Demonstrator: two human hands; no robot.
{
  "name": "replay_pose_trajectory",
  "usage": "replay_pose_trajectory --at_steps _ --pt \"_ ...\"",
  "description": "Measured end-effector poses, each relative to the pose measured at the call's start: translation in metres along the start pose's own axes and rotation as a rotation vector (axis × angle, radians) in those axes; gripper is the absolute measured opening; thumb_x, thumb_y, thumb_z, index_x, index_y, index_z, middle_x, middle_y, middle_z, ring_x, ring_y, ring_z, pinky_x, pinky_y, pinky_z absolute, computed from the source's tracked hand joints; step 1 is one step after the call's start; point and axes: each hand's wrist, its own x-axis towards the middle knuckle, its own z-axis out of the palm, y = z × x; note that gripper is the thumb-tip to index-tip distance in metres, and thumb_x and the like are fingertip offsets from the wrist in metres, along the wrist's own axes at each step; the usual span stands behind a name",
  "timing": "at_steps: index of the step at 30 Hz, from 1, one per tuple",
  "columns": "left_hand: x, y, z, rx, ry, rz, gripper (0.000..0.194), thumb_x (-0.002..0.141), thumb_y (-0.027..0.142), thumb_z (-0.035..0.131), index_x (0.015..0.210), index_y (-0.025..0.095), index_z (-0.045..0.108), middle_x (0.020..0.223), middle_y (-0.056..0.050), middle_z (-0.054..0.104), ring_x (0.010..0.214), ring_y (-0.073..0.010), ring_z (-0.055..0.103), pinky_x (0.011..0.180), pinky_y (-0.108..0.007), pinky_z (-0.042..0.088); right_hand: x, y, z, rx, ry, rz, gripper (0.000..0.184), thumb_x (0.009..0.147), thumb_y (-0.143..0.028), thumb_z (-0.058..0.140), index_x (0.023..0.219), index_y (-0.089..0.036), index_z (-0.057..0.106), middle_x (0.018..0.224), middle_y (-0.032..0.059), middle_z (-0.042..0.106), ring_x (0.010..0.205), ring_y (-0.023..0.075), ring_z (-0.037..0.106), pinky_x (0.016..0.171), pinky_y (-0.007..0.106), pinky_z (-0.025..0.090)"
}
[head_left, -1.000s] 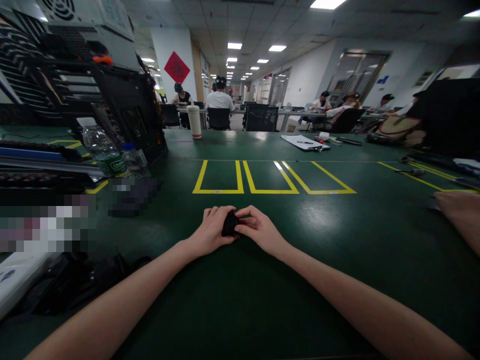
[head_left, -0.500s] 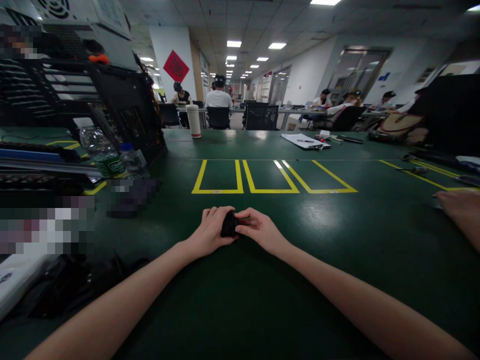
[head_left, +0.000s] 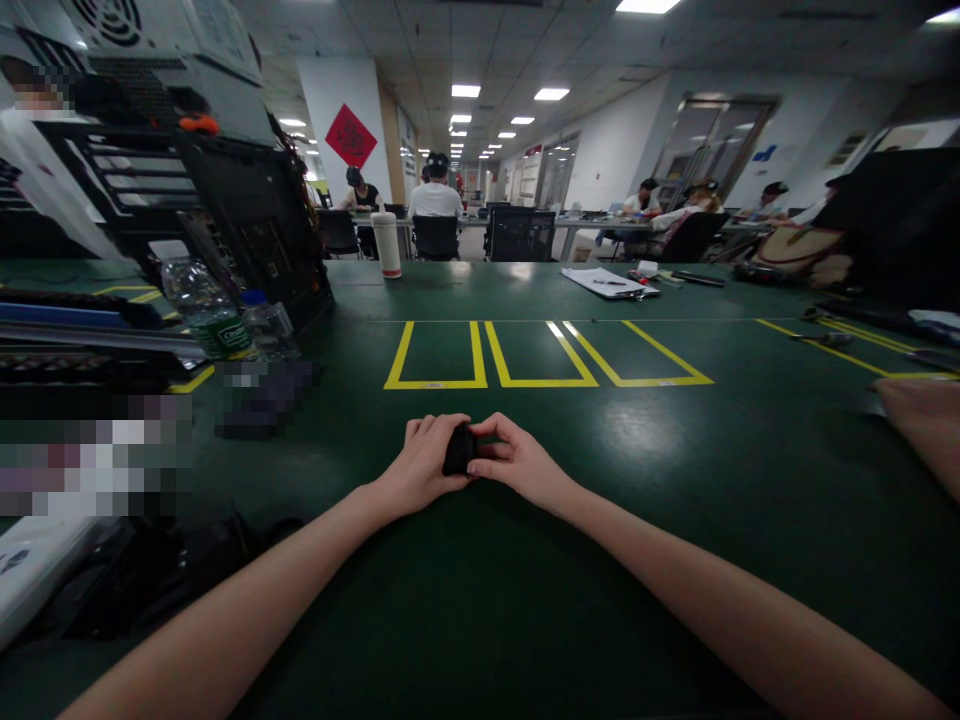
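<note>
A small black object [head_left: 458,452] is between my two hands, low over the green table [head_left: 480,600]; its kind is too dark to make out. My left hand [head_left: 425,463] wraps round it from the left, the thumb below and the fingers over the top. From the right, my right hand [head_left: 521,462] pinches its right side with thumb and fingertips. Much of the object is hidden by the fingers. Beyond the hands, several yellow tape outlines [head_left: 491,382] mark the tabletop.
At left are a plastic bottle [head_left: 199,300], a black computer case [head_left: 255,240] and dark parts [head_left: 172,560]. A white cup [head_left: 386,245] and a clipboard [head_left: 609,284] sit farther back. Another person's hand [head_left: 919,415] is at the right edge, near a screwdriver [head_left: 825,340].
My right fingers have shifted slightly on the black object, which looks a little turned. My left hand stays almost in place. A person in white now shows more at the far left.
</note>
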Motion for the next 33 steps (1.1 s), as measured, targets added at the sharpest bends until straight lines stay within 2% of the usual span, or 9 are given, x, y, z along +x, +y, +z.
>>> replay_pose_trajectory --at_steps 7,12,16,20,22,25,28,30,33 --pt "0.002 -0.007 0.010 0.035 0.070 0.005 0.057 0.068 0.030 0.063 0.116 0.021 0.033 0.107 -0.007 0.047 0.096 -0.0238 0.044 0.084 -0.039 0.032 -0.001 0.002 0.005 0.037 0.041 -0.021 0.019 0.074 -0.024 0.056 0.091 -0.021 0.047 0.093 0.0007 0.054 0.085 0.0162 0.060 0.076 0.036 0.051" --pt "0.002 -0.008 0.011 0.022 0.062 0.003 0.056 0.069 0.029 0.062 0.116 0.022 0.033 0.107 -0.006 0.047 0.096 -0.0235 0.044 0.084 -0.038 0.032 0.003 0.002 0.002 -0.002 0.063 0.014 0.034 0.071 -0.022 0.060 0.101 -0.021 0.045 0.104 0.0035 0.051 0.094 0.0177 0.056 0.082 0.038 0.048" --pt "0.000 -0.005 0.007 0.016 0.039 0.001 0.056 0.070 0.029 0.061 0.117 0.022 0.031 0.110 -0.007 0.046 0.098 -0.0242 0.044 0.085 -0.039 0.031 0.002 0.002 -0.001 -0.011 -0.001 0.027 0.027 0.071 -0.022 0.059 0.095 -0.018 0.048 0.099 0.0030 0.054 0.093 0.0178 0.057 0.083 0.038 0.048" --pt "0.000 -0.001 0.002 0.004 0.006 -0.010 0.054 0.072 0.028 0.059 0.118 0.022 0.031 0.112 -0.007 0.045 0.101 -0.0242 0.042 0.086 -0.039 0.032 0.000 0.001 -0.001 -0.007 -0.024 -0.020 0.032 0.069 -0.018 0.061 0.098 -0.021 0.047 0.102 0.0007 0.052 0.093 0.0157 0.057 0.085 0.037 0.047" --pt "0.000 0.001 0.001 0.003 0.012 -0.014 0.054 0.072 0.029 0.059 0.118 0.022 0.032 0.111 -0.007 0.045 0.100 -0.0241 0.043 0.086 -0.039 0.032 -0.001 0.001 0.000 0.003 -0.019 -0.016 0.027 0.072 -0.020 0.059 0.097 -0.022 0.047 0.101 0.0005 0.052 0.092 0.0157 0.058 0.083 0.036 0.048" --pt "0.001 0.000 0.003 0.006 0.025 -0.004 0.055 0.071 0.030 0.060 0.117 0.022 0.032 0.110 -0.007 0.046 0.099 -0.0244 0.044 0.085 -0.040 0.031 0.000 0.002 0.000 -0.004 0.028 -0.007 0.020 0.075 -0.024 0.056 0.093 -0.021 0.048 0.099 0.0008 0.053 0.090 0.0162 0.058 0.080 0.037 0.049" --pt "0.002 -0.004 0.007 0.009 0.048 -0.001 0.055 0.070 0.031 0.061 0.116 0.022 0.033 0.108 -0.006 0.047 0.097 -0.0242 0.045 0.084 -0.039 0.032 0.002 0.003 0.000 -0.031 0.060 0.004 0.028 0.072 -0.025 0.058 0.098 -0.022 0.047 0.100 0.0020 0.052 0.090 0.0169 0.057 0.079 0.037 0.049" --pt "0.002 -0.006 0.010 0.007 0.060 -0.003 0.055 0.069 0.030 0.062 0.115 0.023 0.033 0.107 -0.005 0.048 0.095 -0.0237 0.046 0.084 -0.039 0.032 0.004 0.004 -0.002 -0.040 0.052 0.031 0.032 0.072 -0.026 0.059 0.101 -0.021 0.046 0.101 0.0032 0.053 0.090 0.0173 0.057 0.079 0.037 0.049" --pt "0.002 -0.007 0.012 0.010 0.064 -0.008 0.056 0.069 0.029 0.063 0.116 0.023 0.033 0.107 -0.005 0.048 0.095 -0.0231 0.045 0.083 -0.038 0.032 0.004 0.006 -0.003 -0.028 0.011 0.048 0.029 0.072 -0.026 0.058 0.098 -0.019 0.048 0.100 0.0035 0.054 0.091 0.0174 0.057 0.081 0.038 0.048"
